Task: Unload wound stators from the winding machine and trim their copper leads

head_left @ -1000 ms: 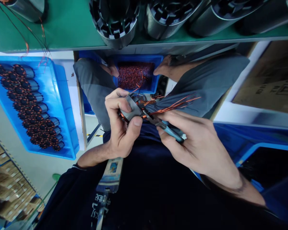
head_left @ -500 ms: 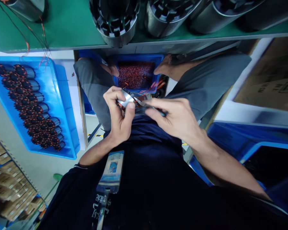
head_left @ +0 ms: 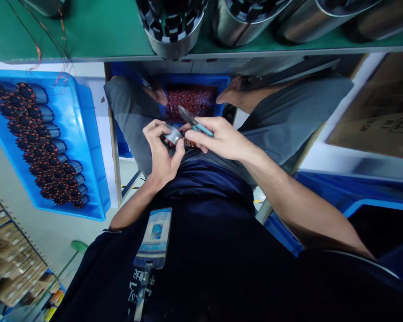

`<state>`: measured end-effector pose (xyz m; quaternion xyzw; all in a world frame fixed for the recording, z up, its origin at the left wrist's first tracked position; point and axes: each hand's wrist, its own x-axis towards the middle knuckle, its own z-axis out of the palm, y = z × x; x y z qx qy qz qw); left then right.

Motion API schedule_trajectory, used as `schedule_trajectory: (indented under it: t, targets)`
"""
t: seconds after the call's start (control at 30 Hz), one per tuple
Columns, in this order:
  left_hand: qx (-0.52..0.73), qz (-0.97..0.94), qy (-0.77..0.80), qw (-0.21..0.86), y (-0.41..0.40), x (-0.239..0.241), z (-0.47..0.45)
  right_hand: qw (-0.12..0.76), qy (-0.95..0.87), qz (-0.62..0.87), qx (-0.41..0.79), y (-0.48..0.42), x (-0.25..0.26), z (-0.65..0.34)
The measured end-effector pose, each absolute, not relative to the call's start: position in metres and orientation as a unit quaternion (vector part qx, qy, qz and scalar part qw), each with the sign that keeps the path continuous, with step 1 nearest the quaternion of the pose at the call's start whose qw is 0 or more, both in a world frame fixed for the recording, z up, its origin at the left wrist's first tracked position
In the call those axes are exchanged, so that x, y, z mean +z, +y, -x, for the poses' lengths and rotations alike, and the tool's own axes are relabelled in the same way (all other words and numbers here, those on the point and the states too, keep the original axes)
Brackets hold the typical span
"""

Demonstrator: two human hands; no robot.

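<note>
head view, looking down over the person's own lap: the left hand is curled around a small metal stator, fingers wrapped over its top and thumb pressed against its near side, so the part sits gripped in front of the belly. copper windings show dark red at its lower edge. the right hand comes in from the right and touches the same part with its fingertips, while its fingers are closed around a pair of cutters with pale blue handles – the grey metal tip points up and to the left, away from the stator, over the bin beyond

just past the hands, between the person's grey-trousered knees, stands a blue bin filled with reddish copper wire scraps. to the left lies a blue tray holding rows of wound stators with copper ends, packed side by side. across the top runs a green bench bearing larger empty steel stator cores, and thin copper strands hang over its left edge. a badge holder lies against the dark shirt – well below the hands
</note>
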<state>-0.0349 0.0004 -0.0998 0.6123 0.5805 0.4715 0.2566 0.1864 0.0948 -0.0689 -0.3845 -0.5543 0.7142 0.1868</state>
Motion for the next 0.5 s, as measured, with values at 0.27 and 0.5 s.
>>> schedule_trajectory:
  t: [0.27,0.5]
  targets:
    - [0.481,-0.544,0.398,0.561,0.0,-0.037,0.044,0.267,-0.68,0.267,0.628,0.081,-0.016,-0.216]
    - [0.432,-0.331,0.412,0.731,-0.007,0.002,0.027,0.269,-0.745,0.332,0.512,0.057,0.021,-0.235]
